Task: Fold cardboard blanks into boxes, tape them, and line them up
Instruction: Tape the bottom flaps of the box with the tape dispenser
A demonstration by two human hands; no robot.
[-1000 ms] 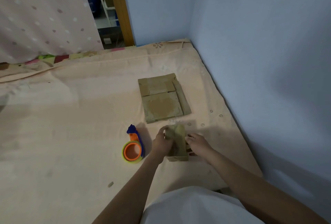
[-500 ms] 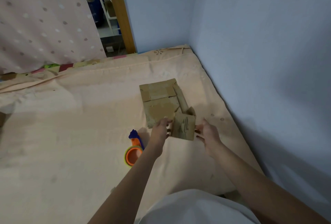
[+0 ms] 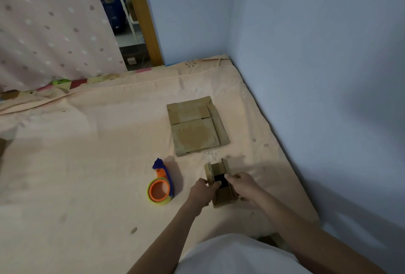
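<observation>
Surface: a bed sheet [image 3: 87,164], peach-coloured with faint flower prints, wrinkled along the far side. Room: pale blue walls [image 3: 306,54] meet in a corner at the far right of the sheet; a wooden door post [image 3: 142,17] stands at the far edge, with a pink dotted curtain [image 3: 50,21] to its left.

Edges: the sheet's right edge runs beside the wall; its far edge has a patterned strip under the curtain. The wide left part of the sheet lies bare.

Items: flat cardboard blanks [image 3: 196,127], stacked, lying far of centre. A small box [image 3: 220,182], part folded, its open top showing a dark inside, stands on the sheet near the blanks' near edge. A tape dispenser [image 3: 161,186], blue and orange with a yellow-green roll, lies just left of the box.

Hands: left hand [image 3: 202,192] grips the box's left side, fingers curled on it; right hand [image 3: 245,187] holds the right side, fingertips at the rim.

Writing: none that can be read
</observation>
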